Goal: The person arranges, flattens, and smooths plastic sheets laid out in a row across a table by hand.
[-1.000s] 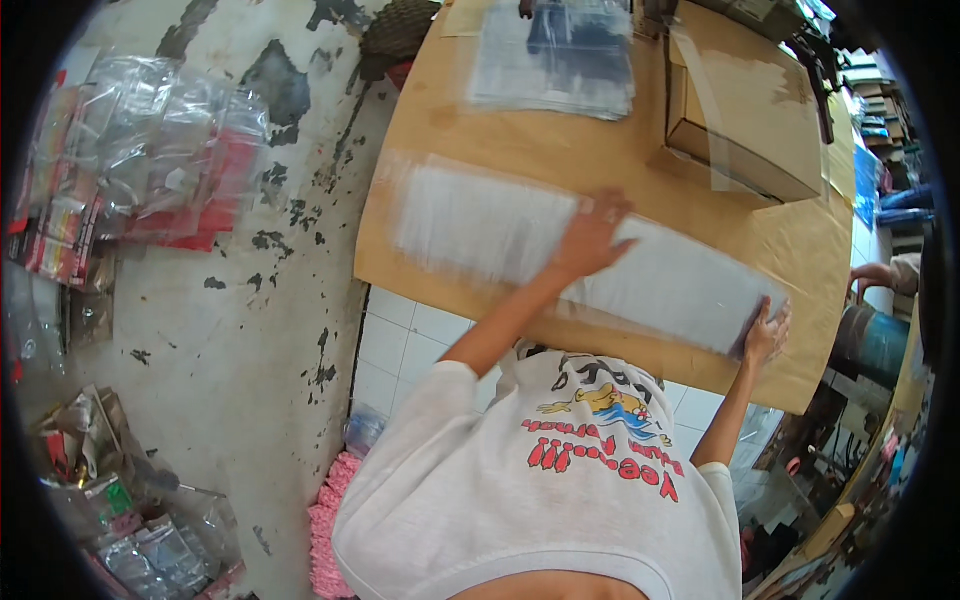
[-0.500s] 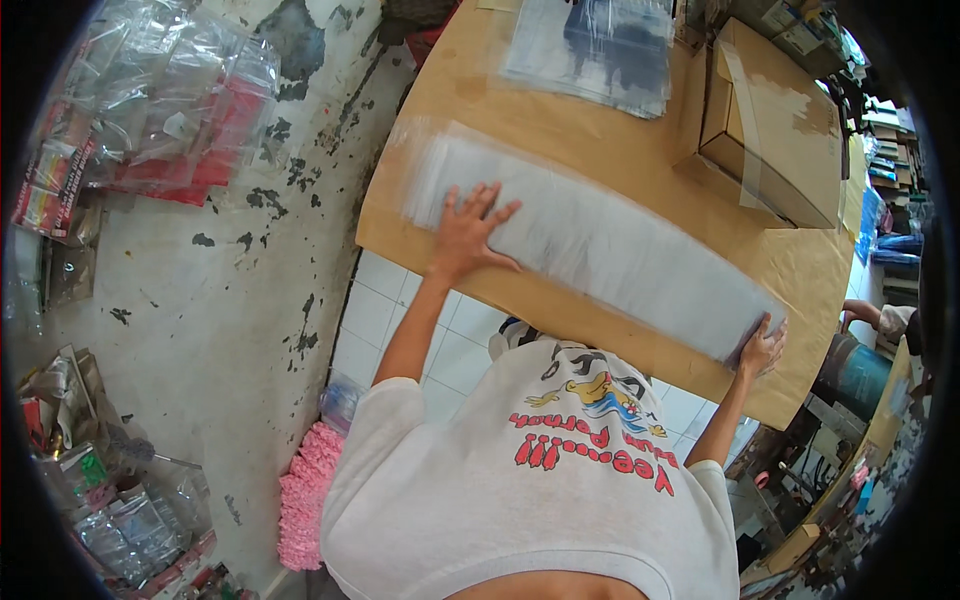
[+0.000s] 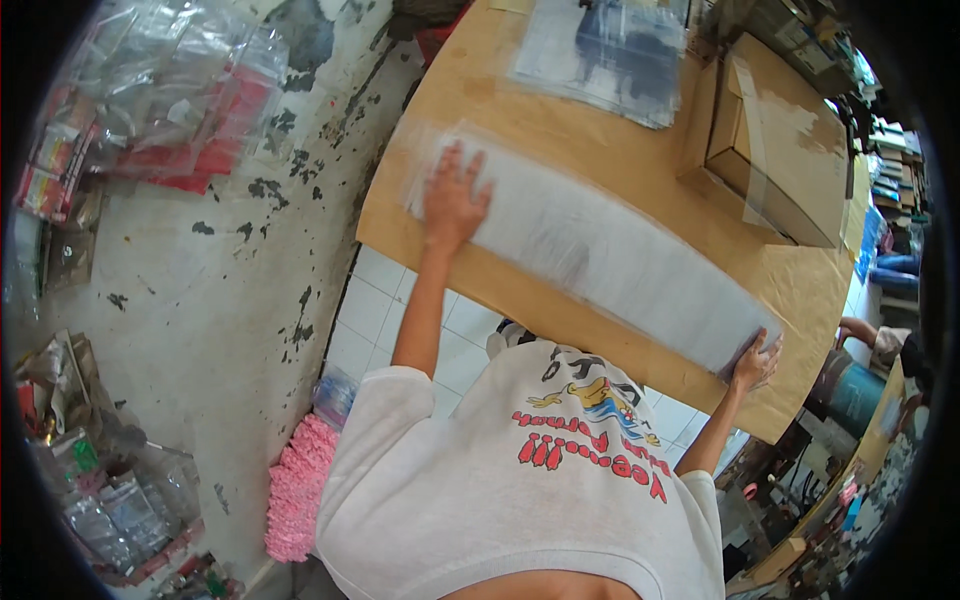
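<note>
Left hand (image 3: 452, 200) has slid from mid-sheet out to the far left end of the long plastic sheet (image 3: 600, 255), now lying flat, fingers spread. Right hand (image 3: 755, 360) is still pinching the opposite end. Sheet is lying stretched across the bench (image 3: 800, 290), smoothing looking nearly finished. 1 cardboard box (image 3: 770, 140) beyond the right hand.

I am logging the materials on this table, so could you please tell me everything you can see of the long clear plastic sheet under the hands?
The plastic sheet is a long, narrow strip, translucent and whitish, thin and glossy, blurred in this view. It lies flat and diagonal across the brown table, near its front edge. The left hand presses flat on its far-left end with spread fingers; the right hand grips its lower-right end at the table edge. It is apart from the cardboard box and the other plastic sheets behind it.
</note>
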The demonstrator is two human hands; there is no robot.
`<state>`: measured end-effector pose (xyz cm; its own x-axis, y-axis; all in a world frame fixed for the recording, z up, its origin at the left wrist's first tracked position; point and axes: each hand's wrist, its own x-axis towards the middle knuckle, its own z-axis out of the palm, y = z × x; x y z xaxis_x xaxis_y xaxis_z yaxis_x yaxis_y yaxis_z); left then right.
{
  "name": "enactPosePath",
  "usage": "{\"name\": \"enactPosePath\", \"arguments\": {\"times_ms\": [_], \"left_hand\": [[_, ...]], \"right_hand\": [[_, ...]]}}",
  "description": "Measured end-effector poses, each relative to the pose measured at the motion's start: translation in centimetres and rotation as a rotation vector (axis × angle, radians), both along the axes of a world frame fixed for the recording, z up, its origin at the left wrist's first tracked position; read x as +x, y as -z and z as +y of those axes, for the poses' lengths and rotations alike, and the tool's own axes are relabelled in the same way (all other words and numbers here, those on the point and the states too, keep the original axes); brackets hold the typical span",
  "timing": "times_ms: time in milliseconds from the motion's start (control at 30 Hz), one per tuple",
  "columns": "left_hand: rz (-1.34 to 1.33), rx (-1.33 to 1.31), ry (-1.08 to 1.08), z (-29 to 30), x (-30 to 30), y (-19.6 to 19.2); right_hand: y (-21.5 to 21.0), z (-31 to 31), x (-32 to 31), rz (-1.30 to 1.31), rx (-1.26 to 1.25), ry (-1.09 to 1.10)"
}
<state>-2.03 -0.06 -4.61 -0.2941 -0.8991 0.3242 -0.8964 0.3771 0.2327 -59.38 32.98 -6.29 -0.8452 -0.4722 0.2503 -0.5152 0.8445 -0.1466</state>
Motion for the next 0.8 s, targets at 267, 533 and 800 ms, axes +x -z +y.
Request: {"name": "enactPosePath", "arguments": {"times_ms": [267, 533, 800], "left_hand": [[-0.246, -0.021, -0.058, 0.9, -2.9, -0.8], [0.091, 0.075, -0.046, 1.1, -1.7, -1.0], [0.15, 0.062, -0.109, 1.5, -1.3, 0.2]], "right_hand": [[-0.9, -0.6, -0.4, -0.022, 0.064, 0.068], [-0.5, -1.7, -1.1, 0.237, 0.166, 0.18], [-12.0, -25.7, 41.0, -0.611, -0.246, -1.705]]}}
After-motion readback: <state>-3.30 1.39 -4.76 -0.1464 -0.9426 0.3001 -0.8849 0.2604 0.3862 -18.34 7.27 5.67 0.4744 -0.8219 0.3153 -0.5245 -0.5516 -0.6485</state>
